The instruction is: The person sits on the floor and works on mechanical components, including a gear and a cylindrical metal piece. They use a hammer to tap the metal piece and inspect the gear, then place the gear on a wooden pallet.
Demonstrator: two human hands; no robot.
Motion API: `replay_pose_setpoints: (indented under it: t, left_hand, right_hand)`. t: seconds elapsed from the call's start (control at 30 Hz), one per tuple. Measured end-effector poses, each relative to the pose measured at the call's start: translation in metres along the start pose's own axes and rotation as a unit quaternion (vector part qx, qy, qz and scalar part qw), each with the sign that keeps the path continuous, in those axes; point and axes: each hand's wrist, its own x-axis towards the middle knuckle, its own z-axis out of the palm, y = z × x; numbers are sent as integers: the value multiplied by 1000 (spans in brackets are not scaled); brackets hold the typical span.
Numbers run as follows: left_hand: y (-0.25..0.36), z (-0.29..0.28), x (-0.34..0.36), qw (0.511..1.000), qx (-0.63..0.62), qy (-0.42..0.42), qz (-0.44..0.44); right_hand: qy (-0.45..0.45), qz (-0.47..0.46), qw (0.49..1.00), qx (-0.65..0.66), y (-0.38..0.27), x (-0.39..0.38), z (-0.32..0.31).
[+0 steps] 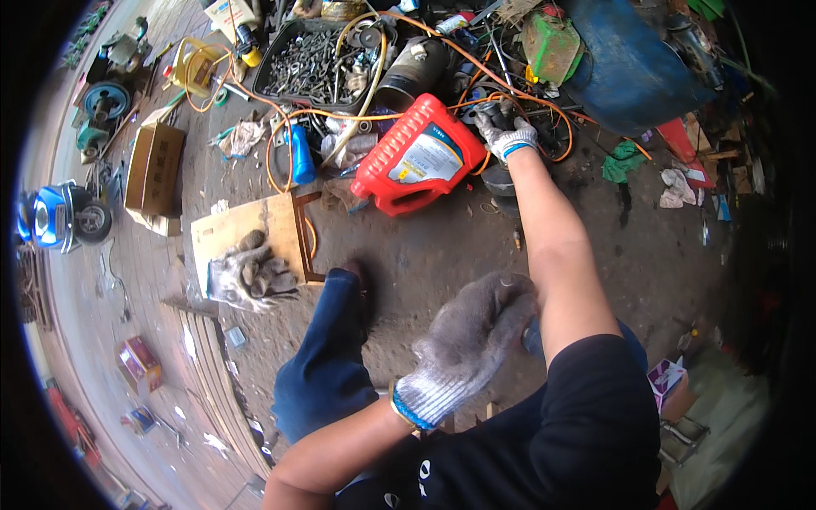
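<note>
My left hand (472,331), in a dirty grey knitted glove, is low at centre beside my right forearm, fingers curled; what they hold, if anything, is hidden. My right hand (508,127), gloved too, reaches to the back among dark, greasy parts and orange hose (558,155), its fingers bent on something I cannot make out. Just left of it a red plastic jug (416,157) lies tilted on the dirty ground. A pair of used gloves (251,276) rests on a wooden board (212,238) to the left.
A bin of bolts (306,68), a blue bottle (302,157) and a metal cylinder (412,76) crowd the back. A blue plastic container (629,76) and red scrap are at right. A cardboard box (153,170), machinery (106,102) and a blue scooter (51,217) stand left. My legs are below.
</note>
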Motion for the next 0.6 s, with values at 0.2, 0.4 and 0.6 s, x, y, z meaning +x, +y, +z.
replay_pose_setpoints:
  t: [0.2,0.4,0.6]
  left_hand:
    - [-7,0,4,999,40,22,30]
    - [-17,17,22,989,60,35,132]
    - [-13,24,30,996,66,-5,54]
  right_hand:
    - [43,-41,998,-23,-21,7,2]
    - [49,6,998,48,-43,12,11]
    - [-3,-39,999,1,-18,33,10]
